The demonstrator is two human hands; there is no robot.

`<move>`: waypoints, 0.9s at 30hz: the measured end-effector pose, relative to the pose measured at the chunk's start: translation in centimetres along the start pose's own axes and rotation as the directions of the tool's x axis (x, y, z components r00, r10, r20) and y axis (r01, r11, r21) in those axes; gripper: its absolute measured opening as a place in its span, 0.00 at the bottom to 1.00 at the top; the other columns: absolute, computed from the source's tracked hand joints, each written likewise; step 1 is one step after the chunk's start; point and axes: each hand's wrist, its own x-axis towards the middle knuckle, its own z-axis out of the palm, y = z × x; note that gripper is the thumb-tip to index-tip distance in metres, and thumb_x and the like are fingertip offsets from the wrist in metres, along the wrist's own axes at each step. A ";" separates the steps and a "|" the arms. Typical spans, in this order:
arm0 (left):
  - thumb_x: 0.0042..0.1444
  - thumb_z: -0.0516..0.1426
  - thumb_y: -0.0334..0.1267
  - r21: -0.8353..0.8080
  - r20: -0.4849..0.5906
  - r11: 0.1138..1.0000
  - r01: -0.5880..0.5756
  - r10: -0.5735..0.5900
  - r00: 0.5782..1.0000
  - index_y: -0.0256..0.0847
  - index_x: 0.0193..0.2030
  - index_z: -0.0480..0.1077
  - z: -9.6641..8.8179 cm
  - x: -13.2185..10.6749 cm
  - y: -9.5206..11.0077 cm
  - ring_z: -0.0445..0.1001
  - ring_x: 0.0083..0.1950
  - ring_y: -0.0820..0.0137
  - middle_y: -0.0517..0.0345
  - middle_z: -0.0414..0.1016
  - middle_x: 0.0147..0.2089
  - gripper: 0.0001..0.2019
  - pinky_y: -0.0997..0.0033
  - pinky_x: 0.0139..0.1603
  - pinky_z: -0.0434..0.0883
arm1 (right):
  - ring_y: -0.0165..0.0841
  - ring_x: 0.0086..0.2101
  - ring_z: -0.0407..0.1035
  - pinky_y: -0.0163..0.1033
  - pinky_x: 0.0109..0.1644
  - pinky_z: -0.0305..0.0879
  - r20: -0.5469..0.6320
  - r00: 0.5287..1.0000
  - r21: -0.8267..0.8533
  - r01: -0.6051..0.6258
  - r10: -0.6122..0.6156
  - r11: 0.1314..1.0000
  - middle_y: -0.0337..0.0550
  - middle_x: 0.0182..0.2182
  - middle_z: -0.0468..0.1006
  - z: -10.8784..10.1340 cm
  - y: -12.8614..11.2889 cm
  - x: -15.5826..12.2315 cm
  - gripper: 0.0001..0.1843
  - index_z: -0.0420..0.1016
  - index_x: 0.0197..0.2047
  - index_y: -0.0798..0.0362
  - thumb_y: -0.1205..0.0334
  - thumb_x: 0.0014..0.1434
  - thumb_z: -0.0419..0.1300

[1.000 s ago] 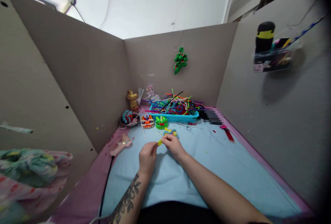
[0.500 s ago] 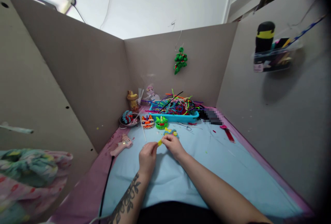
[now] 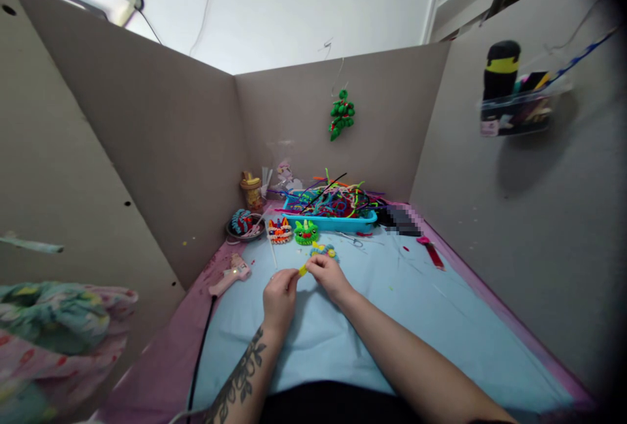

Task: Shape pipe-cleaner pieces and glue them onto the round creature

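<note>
A short yellow piece of pipe cleaner (image 3: 302,270) spans the small gap between my two hands. My left hand (image 3: 280,296) pinches its lower left end, fingers closed. On the upper right end, my right hand (image 3: 329,275) closes its thumb and fingertips. Just beyond my right hand lies a blue and yellow fuzzy figure (image 3: 327,252), partly covered by the fingers. Farther back sit a green lion-like head (image 3: 306,232) and an orange and white one (image 3: 279,231), side by side on the light blue cloth (image 3: 392,326).
A turquoise tray (image 3: 333,223) heaped with colourful pipe cleaners stands at the back. Scissors (image 3: 350,239) lie before it. At left are a pink glue gun (image 3: 231,278) with a black cord and a round bowl (image 3: 245,236). A red-strapped item (image 3: 432,254) lies at right. Grey panels surround the table.
</note>
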 end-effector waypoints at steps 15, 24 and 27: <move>0.58 0.52 0.35 -0.025 0.024 0.999 0.037 -0.036 0.999 0.41 0.36 0.73 0.0 -0.1 -0.2 0.75 0.36 0.68 0.55 0.78 0.34 0.08 0.69 0.40 0.71 | 0.25 0.17 0.50 0.33 0.22 0.46 0.003 1.000 -0.013 0.009 -0.009 1.000 0.30 0.13 0.58 0.0 -0.1 -0.1 0.09 0.67 0.21 0.54 0.59 0.47 0.58; 0.59 0.52 0.37 -0.036 -0.008 0.994 0.105 -0.105 0.994 0.39 0.37 0.72 0.1 0.0 -0.3 0.75 0.35 0.69 0.54 0.77 0.34 0.08 0.71 0.35 0.72 | 0.26 0.20 0.54 0.33 0.25 0.51 0.005 0.998 -0.044 0.063 -0.063 0.997 0.32 0.17 0.62 0.1 0.0 0.3 0.10 0.69 0.22 0.55 0.56 0.46 0.60; 0.59 0.51 0.36 -0.034 -0.001 0.994 0.103 -0.103 0.995 0.39 0.37 0.72 0.1 0.0 -0.4 0.75 0.36 0.68 0.54 0.77 0.35 0.08 0.71 0.35 0.71 | 0.27 0.22 0.57 0.34 0.27 0.54 -0.010 0.996 -0.062 0.083 -0.084 0.995 0.34 0.18 0.65 0.1 0.1 0.3 0.09 0.70 0.23 0.55 0.57 0.45 0.61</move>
